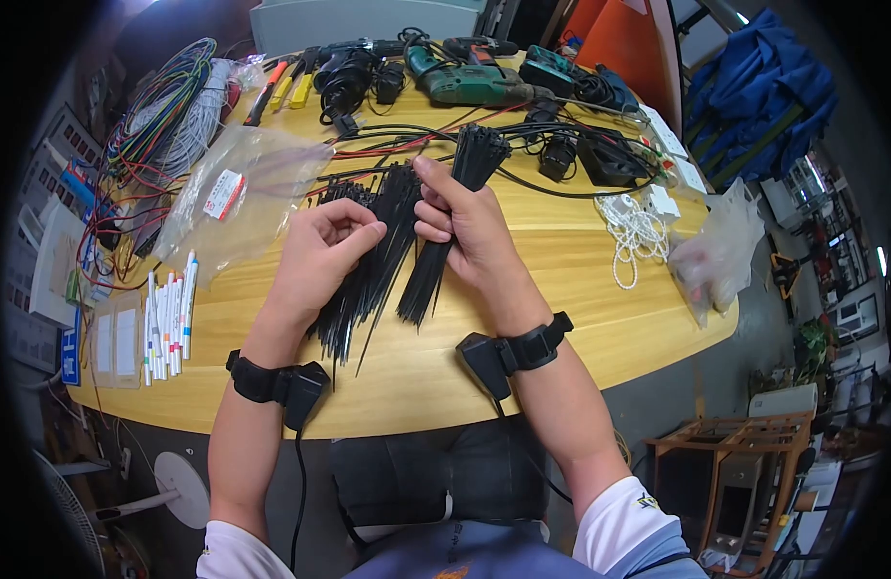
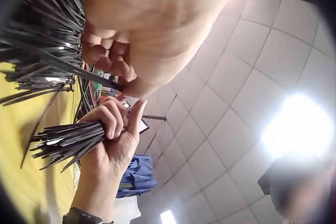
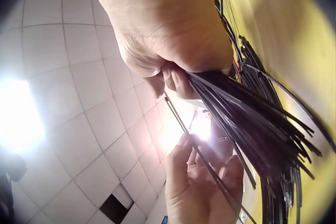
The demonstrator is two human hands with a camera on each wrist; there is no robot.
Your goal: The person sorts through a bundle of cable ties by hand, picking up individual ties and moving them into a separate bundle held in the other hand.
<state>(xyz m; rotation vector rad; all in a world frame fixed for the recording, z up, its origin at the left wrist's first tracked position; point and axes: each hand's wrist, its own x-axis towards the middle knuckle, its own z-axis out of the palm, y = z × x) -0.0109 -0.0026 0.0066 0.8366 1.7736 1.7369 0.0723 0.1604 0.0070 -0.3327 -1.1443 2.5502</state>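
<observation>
My right hand grips a thick bundle of black cable ties, their heads fanned above the fist and their tails hanging below. The left hand pinches a single black tie between thumb and fingertip; this tie runs up towards the right fingertips in the right wrist view. In the left wrist view the same hand is close above the right one. Beneath and between the hands, a loose pile of cable ties lies on the wooden table.
A clear plastic bag and white markers lie on the left. Coiled wires, a green power tool and black cables cover the back. White cord and another plastic bag are at right.
</observation>
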